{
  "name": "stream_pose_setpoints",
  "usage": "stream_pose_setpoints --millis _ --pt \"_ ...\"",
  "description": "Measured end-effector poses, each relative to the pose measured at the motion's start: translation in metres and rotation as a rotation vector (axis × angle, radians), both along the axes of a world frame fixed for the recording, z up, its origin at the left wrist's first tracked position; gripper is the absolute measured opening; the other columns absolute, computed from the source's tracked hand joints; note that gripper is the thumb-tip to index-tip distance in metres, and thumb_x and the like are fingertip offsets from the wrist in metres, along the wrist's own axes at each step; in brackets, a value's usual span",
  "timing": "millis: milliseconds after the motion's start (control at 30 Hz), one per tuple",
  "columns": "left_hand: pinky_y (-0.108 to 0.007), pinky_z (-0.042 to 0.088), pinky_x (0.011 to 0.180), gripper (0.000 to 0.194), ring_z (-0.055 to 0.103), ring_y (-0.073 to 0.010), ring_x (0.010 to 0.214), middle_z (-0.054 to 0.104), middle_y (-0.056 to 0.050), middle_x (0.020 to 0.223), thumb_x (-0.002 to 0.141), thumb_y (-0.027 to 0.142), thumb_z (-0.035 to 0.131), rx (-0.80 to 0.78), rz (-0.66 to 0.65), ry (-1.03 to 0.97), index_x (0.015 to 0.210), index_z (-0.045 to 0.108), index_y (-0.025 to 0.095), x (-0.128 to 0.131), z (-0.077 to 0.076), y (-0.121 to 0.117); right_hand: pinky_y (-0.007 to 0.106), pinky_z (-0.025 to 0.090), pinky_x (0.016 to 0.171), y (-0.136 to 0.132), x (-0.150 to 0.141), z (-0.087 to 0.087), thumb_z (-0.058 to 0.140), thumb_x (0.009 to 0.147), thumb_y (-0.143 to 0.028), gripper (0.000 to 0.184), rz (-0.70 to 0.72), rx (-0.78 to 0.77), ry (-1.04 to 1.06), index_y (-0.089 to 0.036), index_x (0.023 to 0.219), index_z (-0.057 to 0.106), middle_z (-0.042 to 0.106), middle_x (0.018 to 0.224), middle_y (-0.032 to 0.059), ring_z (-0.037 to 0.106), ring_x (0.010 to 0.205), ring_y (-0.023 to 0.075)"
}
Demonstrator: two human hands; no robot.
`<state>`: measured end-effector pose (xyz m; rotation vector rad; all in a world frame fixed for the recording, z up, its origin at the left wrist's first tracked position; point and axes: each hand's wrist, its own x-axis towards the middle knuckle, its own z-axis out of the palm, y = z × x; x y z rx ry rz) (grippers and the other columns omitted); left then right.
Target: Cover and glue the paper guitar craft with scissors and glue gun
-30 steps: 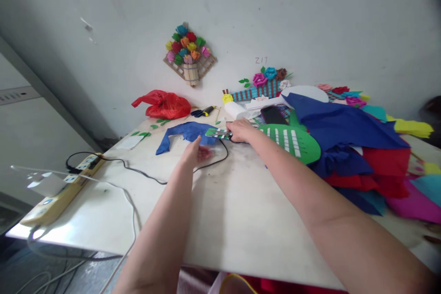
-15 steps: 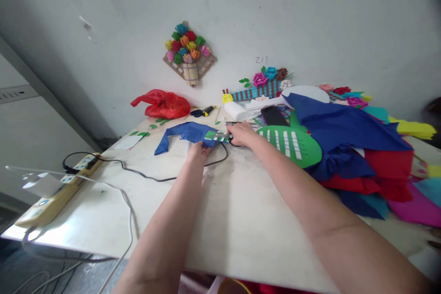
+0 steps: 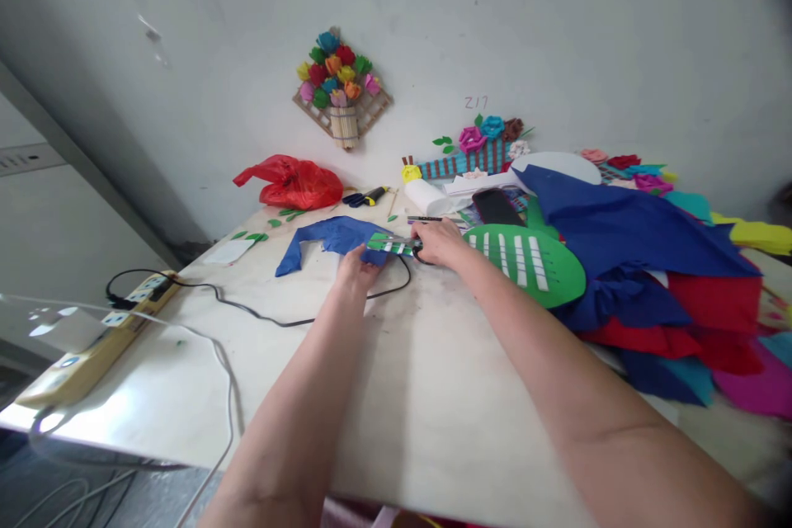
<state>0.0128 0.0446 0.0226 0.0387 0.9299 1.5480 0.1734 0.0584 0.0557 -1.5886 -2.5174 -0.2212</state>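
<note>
Right now, a green oval (image 3: 525, 264) threaded with white strips lies toward the far side of the pale counter (image 3: 433, 396), and everything else can be placed from it. Just to its left is the right hand (image 3: 438, 241), its fingers closed around the black handles of a pair of scissors (image 3: 396, 240). The metal blades point left, away from the oval, and lie over a small green piece (image 3: 376, 243) that also carries white bands. Farther left of the oval, the left hand (image 3: 360, 262) is at the near edge of a blue piece (image 3: 334, 235), beside the small green piece. Its thumb lies on top and its fingers are bent, but I cannot tell which of the two it touches or whether it pinches either.

Behind the oval lies a dark phone (image 3: 497, 208), and behind and to its left are a dark pen (image 3: 426, 219) and a white roll (image 3: 426, 196). Right of the oval, a large blue sheet (image 3: 624, 219) spreads over red sheets (image 3: 718, 297), with a magenta sheet (image 3: 755, 379) farther out. Well to the left of the oval and farther back sits a red plastic bag (image 3: 303, 186). Also well left, but nearer the front, is a cream power strip (image 3: 117, 338), from which a black cable (image 3: 260, 315) runs toward the left hand.
</note>
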Motion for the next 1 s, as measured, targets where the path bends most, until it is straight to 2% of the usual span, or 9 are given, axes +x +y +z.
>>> stream_pose_setpoints --millis 300,533,800,1000 --pt "-0.027 0.056 0.060 0.019 0.063 -0.0139 0.061 0.064 -0.003 0.073 0.081 0.005 0.049 0.025 0.033 -0.050 0.095 0.058 0.012 0.002 0.000 0.003 0.037 0.037 0.081 -0.006 -0.006 0.001 0.066 0.068 -0.037 0.038 -0.001 -0.013 -0.013 -0.020 0.101 0.058 0.068 0.093 0.0108 0.061 0.091 0.0277" --pt "-0.031 0.056 0.069 0.010 0.063 -0.0132 0.062 0.064 -0.002 0.071 0.081 0.007 0.050 0.092 0.060 -0.115 0.081 0.058 0.013 0.002 -0.004 0.004 0.037 0.037 0.081 -0.011 -0.009 0.004 0.066 0.069 -0.040 0.042 0.006 -0.022 -0.022 -0.019 0.104 0.057 0.067 0.095 0.0117 0.060 0.092 0.0280" --pt "-0.032 0.055 0.074 0.014 0.061 -0.0104 0.059 0.063 0.001 0.067 0.083 0.006 0.047 0.128 0.131 -0.140 0.074 0.056 0.013 -0.001 -0.012 0.008 0.038 0.037 0.082 -0.015 -0.013 0.008 0.070 0.065 -0.042 0.046 0.028 -0.022 -0.018 -0.020 0.103 0.057 0.068 0.093 0.0110 0.061 0.092 0.0281" --pt "-0.028 0.055 0.069 0.012 0.062 -0.0105 0.061 0.064 -0.001 0.070 0.081 0.005 0.051 0.203 0.139 -0.137 0.074 0.057 0.012 -0.002 -0.015 0.007 0.033 0.040 0.077 -0.015 -0.008 0.020 0.068 0.064 -0.047 0.049 0.018 -0.027 0.121 -0.022 0.105 0.057 0.068 0.097 0.0076 0.061 0.093 0.0259"
